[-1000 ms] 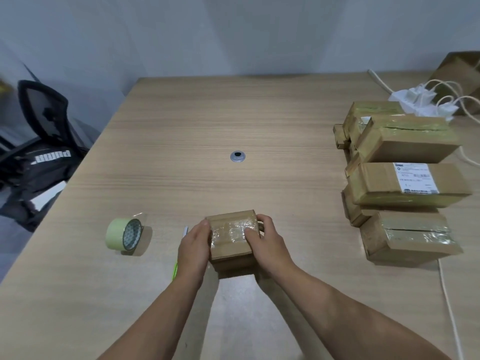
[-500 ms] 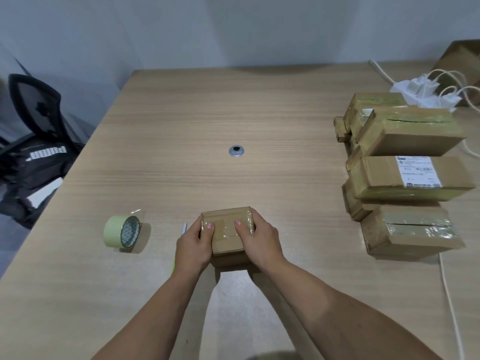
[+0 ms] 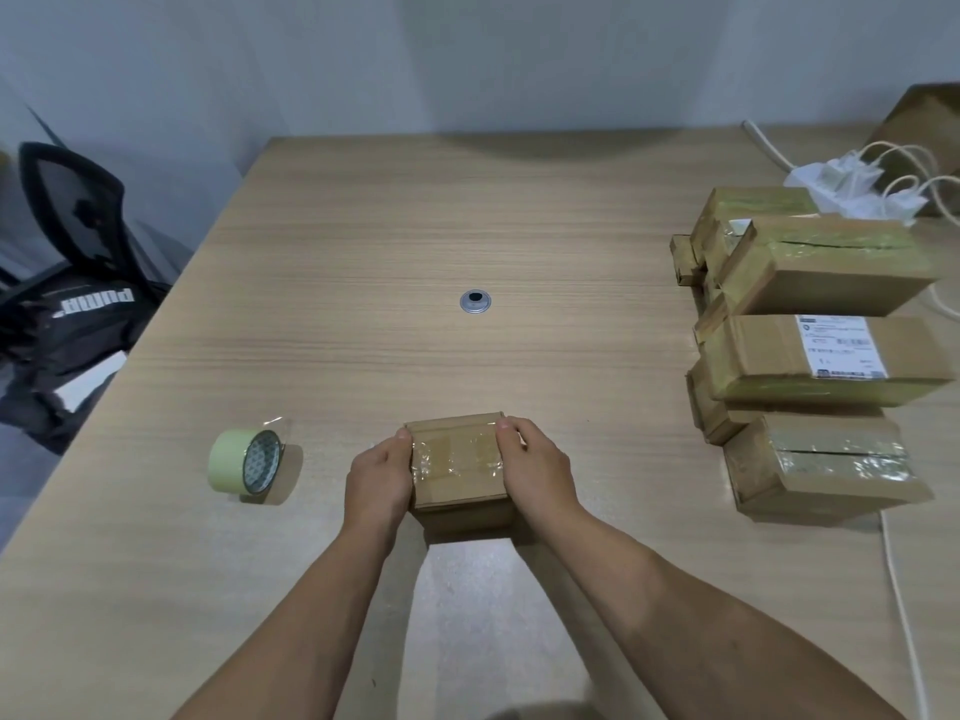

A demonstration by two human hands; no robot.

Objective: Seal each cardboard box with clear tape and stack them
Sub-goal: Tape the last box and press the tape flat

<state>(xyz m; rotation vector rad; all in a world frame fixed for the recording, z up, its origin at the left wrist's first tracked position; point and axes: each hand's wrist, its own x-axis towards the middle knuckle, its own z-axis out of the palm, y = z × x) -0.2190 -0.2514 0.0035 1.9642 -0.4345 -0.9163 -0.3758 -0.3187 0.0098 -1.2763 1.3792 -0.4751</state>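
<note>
Your left hand (image 3: 376, 478) and right hand (image 3: 537, 472) curl their fingers (image 3: 506, 427) round the taped box (image 3: 457, 467); the black bag (image 3: 78, 330) off the worktop's (image 3: 467, 226) left edge reads "puma", upside down.

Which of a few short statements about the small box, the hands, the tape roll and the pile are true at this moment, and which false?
1. The left hand and the right hand hold the small box, one on each side. True.
2. The tape roll sits to the right of the small box. False: it sits to its left, apart from it.
3. Clear tape runs across the top of the small box. True.
4. The small box rests on top of the pile of boxes. False: it is on the table, well to the left of the pile.
5. One box in the pile bears a white shipping label. True.
</note>
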